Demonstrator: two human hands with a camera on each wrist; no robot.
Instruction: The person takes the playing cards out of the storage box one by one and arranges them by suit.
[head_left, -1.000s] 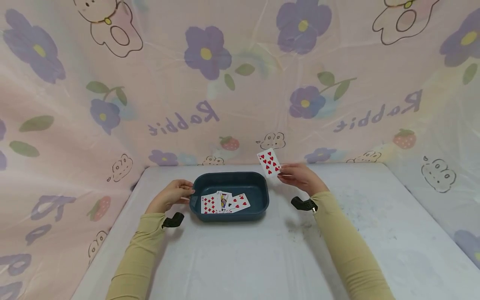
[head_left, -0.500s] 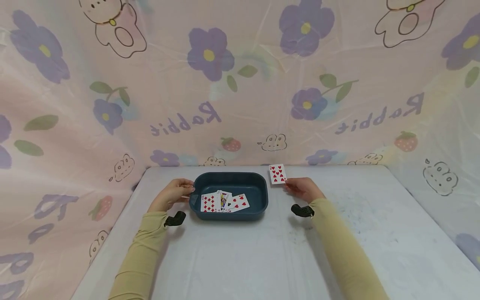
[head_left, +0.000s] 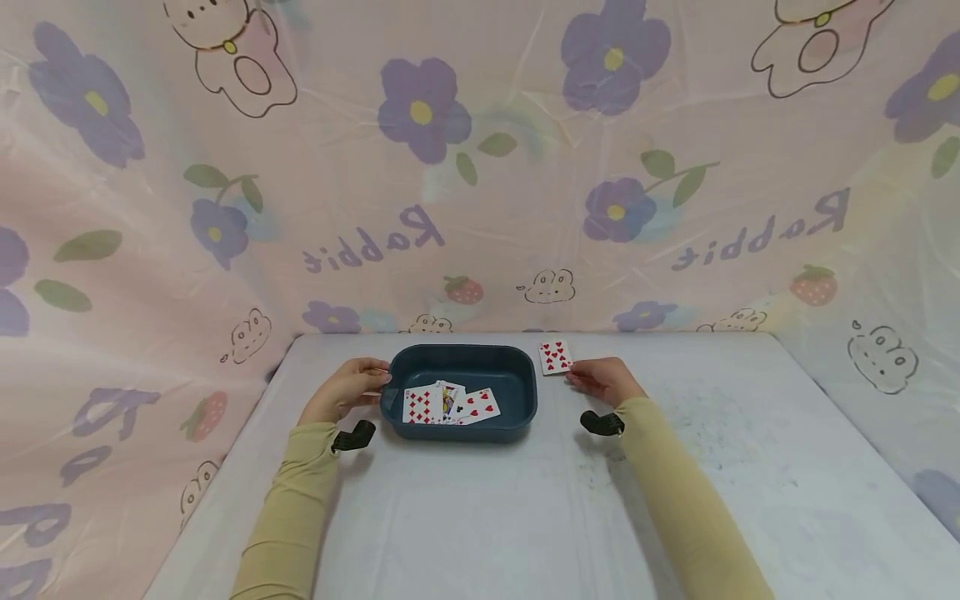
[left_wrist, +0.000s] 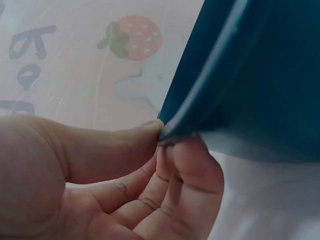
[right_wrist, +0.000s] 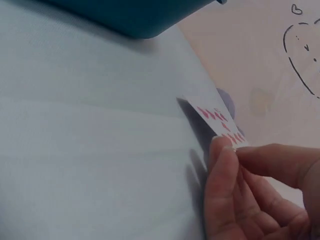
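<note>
A dark blue-green tray [head_left: 517, 417] stands on the table, and my left hand [head_left: 351, 388] pinches its left rim. The left wrist view shows thumb and fingertips on the rim of the tray [left_wrist: 200, 90]. Inside the tray lie several overlapping playing cards [head_left: 420, 407], face up, at the left and middle. To the right of the tray my right hand [head_left: 606, 380] pinches a playing card [head_left: 556, 357] with red hearts by its corner. In the right wrist view the card [right_wrist: 212, 114] slants just above the table, its shadow beneath it.
A white cloth covers the table [head_left: 480, 517], with faint dark smudges on the right side. Behind and at the sides hangs a pink curtain [head_left: 495, 208] printed with flowers and rabbits. A black bracket sits at each wrist.
My right hand has lowered the hearts card from beside the tray's upper right corner toward the table, moving slightly right at first. My left hand stays on the tray's rim.
</note>
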